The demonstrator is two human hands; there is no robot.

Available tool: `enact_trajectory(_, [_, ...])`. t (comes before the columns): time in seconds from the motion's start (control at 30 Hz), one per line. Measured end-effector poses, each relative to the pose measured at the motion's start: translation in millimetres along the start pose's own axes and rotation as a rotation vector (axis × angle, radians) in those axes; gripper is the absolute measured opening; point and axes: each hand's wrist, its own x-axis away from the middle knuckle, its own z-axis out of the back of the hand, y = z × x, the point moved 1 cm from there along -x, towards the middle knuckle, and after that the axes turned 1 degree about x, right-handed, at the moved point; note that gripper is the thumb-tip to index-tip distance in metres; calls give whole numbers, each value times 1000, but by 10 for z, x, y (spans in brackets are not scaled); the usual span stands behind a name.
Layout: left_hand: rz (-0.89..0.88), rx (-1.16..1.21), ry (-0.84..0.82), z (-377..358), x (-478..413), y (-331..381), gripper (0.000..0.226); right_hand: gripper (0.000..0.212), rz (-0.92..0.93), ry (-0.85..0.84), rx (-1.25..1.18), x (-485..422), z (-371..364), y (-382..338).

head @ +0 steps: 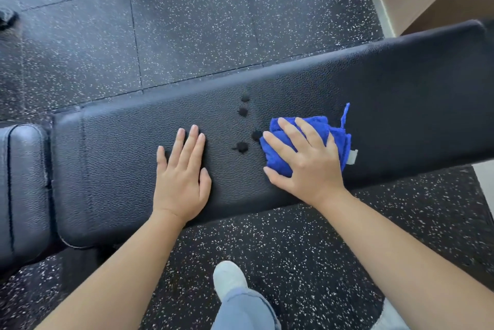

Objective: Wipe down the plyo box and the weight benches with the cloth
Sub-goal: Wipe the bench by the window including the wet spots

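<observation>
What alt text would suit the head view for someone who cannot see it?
A person's right hand presses a blue cloth onto a black padded weight bench, beside four dark marks. The left hand rests flat on the bench; speckled rubber floor and a white shoe show below.

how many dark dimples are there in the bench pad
4. Far dimple; second dimple just nearer than it; third dimple against the cloth; fourth dimple between the left hand and right hand. The cloth may hide more.
</observation>
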Motion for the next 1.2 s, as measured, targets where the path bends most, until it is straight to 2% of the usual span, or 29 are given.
enact_trajectory(0.6, [-21,33,73,-27,-24,-72,61,51,-106,12,-12,138,43,-236])
enact_trajectory(0.87, [-36,57,104,-50,-55,-76,61,56,52,-69,-93,75,64,-562])
enact_trajectory(1.03, [-36,75,112,-49,-38,-67,61,57,87,-28,-44,165,245,-449])
enact_trajectory(1.2, [-34,87,128,-46,-27,-58,62,60,69,-59,-13,170,72,-540])
